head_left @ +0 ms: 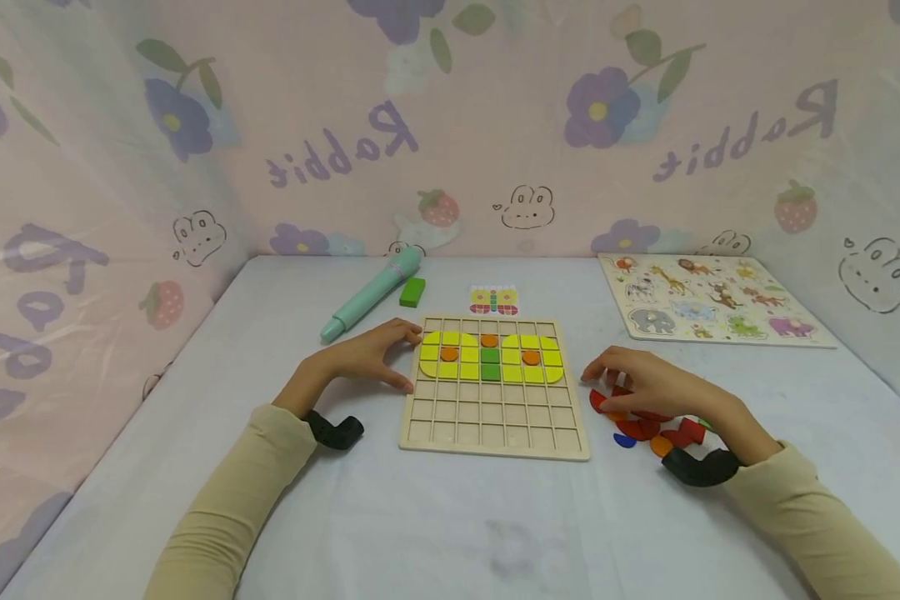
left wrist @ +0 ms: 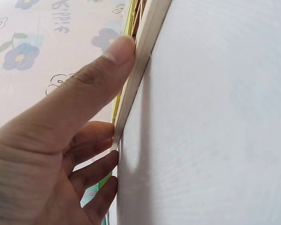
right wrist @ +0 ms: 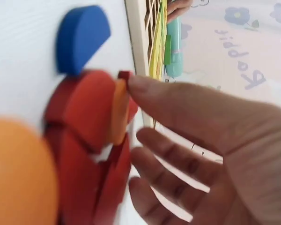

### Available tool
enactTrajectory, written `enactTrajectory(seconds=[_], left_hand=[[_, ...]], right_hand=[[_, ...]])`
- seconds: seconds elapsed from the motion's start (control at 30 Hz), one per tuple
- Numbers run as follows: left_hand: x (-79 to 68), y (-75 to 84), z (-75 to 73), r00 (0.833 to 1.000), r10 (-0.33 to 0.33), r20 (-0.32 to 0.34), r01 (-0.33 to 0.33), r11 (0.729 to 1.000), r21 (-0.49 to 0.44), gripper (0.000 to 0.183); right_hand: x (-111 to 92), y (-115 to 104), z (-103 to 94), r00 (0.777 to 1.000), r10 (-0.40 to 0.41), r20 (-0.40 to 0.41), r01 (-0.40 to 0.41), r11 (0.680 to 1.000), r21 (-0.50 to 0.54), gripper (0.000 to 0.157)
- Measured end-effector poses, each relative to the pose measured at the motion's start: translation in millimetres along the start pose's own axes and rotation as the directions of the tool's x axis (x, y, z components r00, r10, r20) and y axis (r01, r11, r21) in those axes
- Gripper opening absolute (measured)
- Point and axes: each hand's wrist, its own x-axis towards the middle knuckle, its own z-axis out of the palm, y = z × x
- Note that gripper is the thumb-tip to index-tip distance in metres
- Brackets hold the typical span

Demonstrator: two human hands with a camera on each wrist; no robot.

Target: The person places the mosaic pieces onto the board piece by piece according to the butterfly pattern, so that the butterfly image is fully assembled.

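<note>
A wooden grid board [head_left: 492, 417] lies mid-table, with yellow, orange and green pieces set in its upper rows. My left hand [head_left: 367, 350] rests at the board's left edge, fingers spread. Its thumb [left wrist: 119, 49] touches the side of the board in the left wrist view. To the right of the board, my right hand [head_left: 645, 379] hovers low over a loose pile of pieces, its fingers apart. In the right wrist view its thumb tip [right wrist: 139, 84] is right at a small red piece [right wrist: 125, 75], beside an orange piece [right wrist: 119, 112] and a red half-round piece [right wrist: 91, 105].
A blue half-round piece [head_left: 625, 440] lies at the pile's near side. Behind the board are a small pattern card [head_left: 493, 300], a green block [head_left: 412, 292] and a mint-green tube [head_left: 371, 296]. An animal puzzle board [head_left: 708, 304] sits at the back right, before the patterned curtain [head_left: 465, 158].
</note>
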Motion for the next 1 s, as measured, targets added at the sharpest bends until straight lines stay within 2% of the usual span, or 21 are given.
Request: enactTrajectory(seconds=[0.13, 0.27, 0.5, 0.7, 0.8, 1.0], left_hand=[[-0.2, -1.3, 0.7, 1.000, 0.002, 0.001, -0.002, 1.000, -0.001, 0.076], [-0.2, -1.1, 1.5, 1.000, 0.000, 0.002, 0.000, 1.000, -0.004, 0.076], [-0.1, -0.5, 0.6, 1.000, 0.002, -0.003, -0.002, 1.000, -0.003, 0.076], [-0.2, -1.2, 0.8, 1.000, 0.018, -0.006, -0.018, 1.000, -0.014, 0.077], [-0.6, -1.5, 0.4, 1.000, 0.025, -0.011, -0.026, 1.000, -0.018, 0.077], [-0.9, -0.7, -0.4, 1.000, 0.030, -0.007, -0.031, 0.999, -0.020, 0.077]], right_hand=[[-3, 3, 2.5, 0.997, -0.070, 0.015, 0.069, 0.995, 0.067, 0.027], [0, 6, 7.0, 0.996, -0.084, 0.001, 0.083, 0.995, 0.052, 0.021], [6, 6, 11.5, 0.999, -0.017, -0.046, 0.015, 0.999, -0.053, 0.017], [1, 0, 3.9, 0.999, 0.048, 0.007, -0.047, 0.996, -0.080, 0.026], [-1, -1, 0.8, 0.999, 0.042, 0.023, -0.040, 0.997, -0.070, 0.027], [1, 0, 2.1, 0.999, 0.041, -0.009, -0.042, 0.995, -0.086, 0.025]])
